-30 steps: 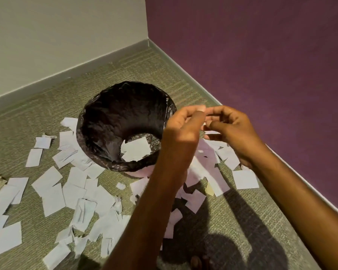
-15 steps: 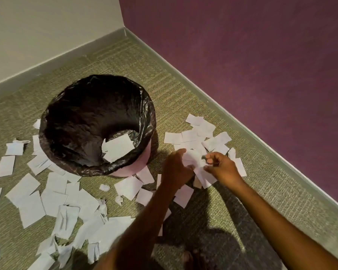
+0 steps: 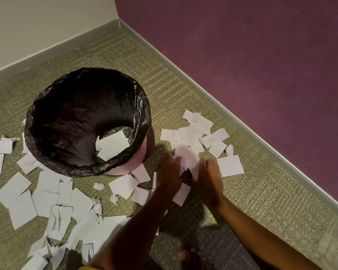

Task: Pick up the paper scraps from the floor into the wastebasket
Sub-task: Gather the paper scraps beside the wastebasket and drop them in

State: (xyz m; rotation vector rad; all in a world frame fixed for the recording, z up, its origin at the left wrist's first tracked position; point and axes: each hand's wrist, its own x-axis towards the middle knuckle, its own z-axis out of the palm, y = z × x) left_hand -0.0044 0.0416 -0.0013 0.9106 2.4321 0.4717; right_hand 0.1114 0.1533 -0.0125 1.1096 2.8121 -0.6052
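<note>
Head view: floor [image 3: 183, 90], then the wastebasket [image 3: 146, 114] at nine o'clock from centre, paper scraps [image 3: 230, 165] scattered around it. Left hand [image 3: 169, 172] presses the pile [image 3: 187, 156] at one o'clock, grip apart; right hand [image 3: 209, 178] grip I cannot tell. Better to sweep scraps together, then lift.

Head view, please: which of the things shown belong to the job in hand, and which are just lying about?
Job: scraps, wastebasket with black liner, left hand, right hand.
Not job: carpet, purple wall, baseboard.
</note>
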